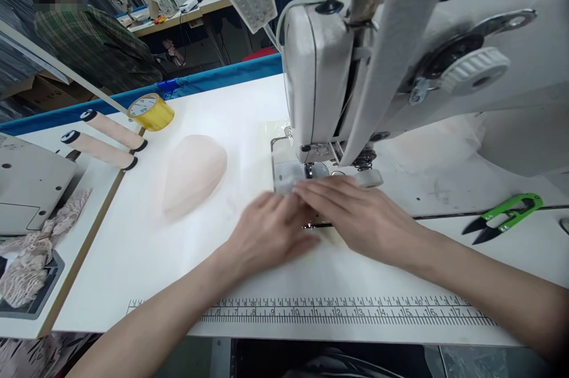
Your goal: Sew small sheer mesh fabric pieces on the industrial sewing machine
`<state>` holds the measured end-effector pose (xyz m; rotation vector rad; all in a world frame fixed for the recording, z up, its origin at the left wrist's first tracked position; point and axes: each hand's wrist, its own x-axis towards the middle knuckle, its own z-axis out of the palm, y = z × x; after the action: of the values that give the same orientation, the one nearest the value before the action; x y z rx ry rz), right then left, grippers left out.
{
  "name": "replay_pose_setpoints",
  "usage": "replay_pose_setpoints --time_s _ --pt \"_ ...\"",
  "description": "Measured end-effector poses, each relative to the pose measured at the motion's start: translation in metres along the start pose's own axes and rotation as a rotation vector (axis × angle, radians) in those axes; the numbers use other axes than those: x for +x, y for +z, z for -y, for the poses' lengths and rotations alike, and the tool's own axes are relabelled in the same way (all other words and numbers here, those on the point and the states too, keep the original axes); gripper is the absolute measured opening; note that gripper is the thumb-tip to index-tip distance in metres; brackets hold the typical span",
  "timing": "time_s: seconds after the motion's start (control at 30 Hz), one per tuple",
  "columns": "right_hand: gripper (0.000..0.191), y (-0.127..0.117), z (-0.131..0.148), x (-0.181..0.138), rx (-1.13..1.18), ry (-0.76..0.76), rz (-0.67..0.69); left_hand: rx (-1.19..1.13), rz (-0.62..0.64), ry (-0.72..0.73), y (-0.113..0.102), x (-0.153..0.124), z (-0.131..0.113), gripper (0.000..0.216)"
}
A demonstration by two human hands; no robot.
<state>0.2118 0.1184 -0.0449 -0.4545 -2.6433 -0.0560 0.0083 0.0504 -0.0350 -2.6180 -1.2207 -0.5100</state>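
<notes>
My left hand is at the front of the sewing machine, just left of the needle area. It is smeared by motion, and its fingertips are partly hidden, so whether it holds anything is unclear. Beside it, my right hand reaches in from the right with its fingers stretched out flat and close together, the tips meeting the left hand. Both hands lie in front of the presser foot, over the metal needle plate. A pale pink moulded cup piece rests on the white table to the left.
Green thread snips lie at the right. Two pink thread cones and a yellow tape roll are at the left. Lace sits by another machine. A printed ruler runs along the front edge. A person sits beyond.
</notes>
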Motion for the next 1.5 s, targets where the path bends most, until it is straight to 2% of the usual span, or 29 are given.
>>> replay_pose_setpoints --time_s 0.07,0.1,0.13,0.2,0.27,0.3,0.33,0.4,0.47,0.53,0.6,0.7,0.73,0.8,0.83,0.93,1.07,1.13,1.27,1.33,1.4,1.5 --pt "0.037 0.002 0.001 -0.002 0.154 -0.084 0.046 -0.139 -0.098 0.242 -0.007 -0.004 -0.006 0.032" --pt "0.034 0.002 0.0 -0.002 0.21 -0.116 0.049 -0.166 -0.159 0.271 -0.01 -0.006 -0.007 0.025" --pt "0.031 0.001 -0.001 -0.003 0.254 -0.136 0.041 -0.157 -0.204 0.207 -0.012 -0.006 -0.007 0.017" --pt "0.029 -0.002 -0.005 -0.003 0.315 -0.14 -0.001 -0.091 -0.193 -0.093 -0.014 -0.006 -0.002 0.014" --pt "0.031 -0.007 -0.01 -0.003 0.331 -0.124 -0.043 -0.056 -0.025 -0.371 -0.011 -0.004 0.005 0.025" --pt "0.032 -0.009 -0.012 -0.002 0.309 -0.099 -0.071 -0.074 0.064 -0.455 -0.009 -0.003 0.008 0.027" --pt "0.033 -0.011 -0.013 -0.002 0.268 -0.065 -0.105 -0.114 0.131 -0.505 -0.006 -0.002 0.011 0.024" --pt "0.033 -0.014 -0.014 -0.002 0.161 0.021 -0.19 -0.218 0.18 -0.573 -0.003 -0.001 0.013 0.011" --pt "0.032 -0.016 -0.011 -0.002 0.092 0.098 -0.275 -0.32 0.15 -0.627 -0.002 0.0 0.013 0.01" --pt "0.028 -0.018 -0.005 -0.001 0.166 0.202 -0.298 -0.39 0.091 -0.645 -0.002 0.0 0.01 0.01" --pt "0.027 -0.02 0.004 0.002 0.431 0.387 -0.197 -0.433 0.021 -0.621 -0.003 0.001 0.006 0.011" --pt "0.039 -0.022 0.014 0.007 0.961 0.685 0.072 -0.508 -0.08 -0.518 -0.004 0.001 0.001 0.013" --pt "0.035 -0.022 0.015 0.008 1.085 0.73 0.123 -0.55 -0.109 -0.492 -0.005 0.001 0.0 0.013" --pt "0.019 -0.021 0.014 0.011 1.204 0.751 0.129 -0.647 -0.142 -0.48 -0.006 0.002 0.0 0.015" --pt "0.015 -0.02 0.013 0.012 1.214 0.741 0.104 -0.698 -0.133 -0.493 -0.007 0.002 0.0 0.018" --pt "0.02 -0.016 0.012 0.013 1.101 0.725 0.014 -0.82 -0.015 -0.552 -0.01 0.004 -0.002 0.019" --pt "0.016 -0.01 0.016 0.012 0.883 0.647 -0.038 -0.812 0.099 -0.624 -0.014 0.007 -0.01 0.04" --pt "0.013 -0.008 0.018 0.012 0.805 0.581 -0.059 -0.844 0.118 -0.664 -0.016 0.007 -0.011 0.028" --pt "0.009 -0.008 0.02 0.012 0.715 0.52 -0.109 -1.084 0.154 -0.786 -0.017 0.008 -0.006 0.009" --pt "0.008 -0.01 0.02 0.012 0.707 0.508 -0.116 -1.194 0.155 -0.836 -0.019 0.008 -0.002 0.007" --pt "0.008 -0.012 0.02 0.013 0.71 0.486 -0.118 -1.242 0.123 -0.823 -0.02 0.008 -0.001 0.006" --pt "0.009 -0.013 0.022 0.011 0.681 0.412 -0.154 -1.077 0.035 -0.71 -0.02 0.006 -0.004 0.01"
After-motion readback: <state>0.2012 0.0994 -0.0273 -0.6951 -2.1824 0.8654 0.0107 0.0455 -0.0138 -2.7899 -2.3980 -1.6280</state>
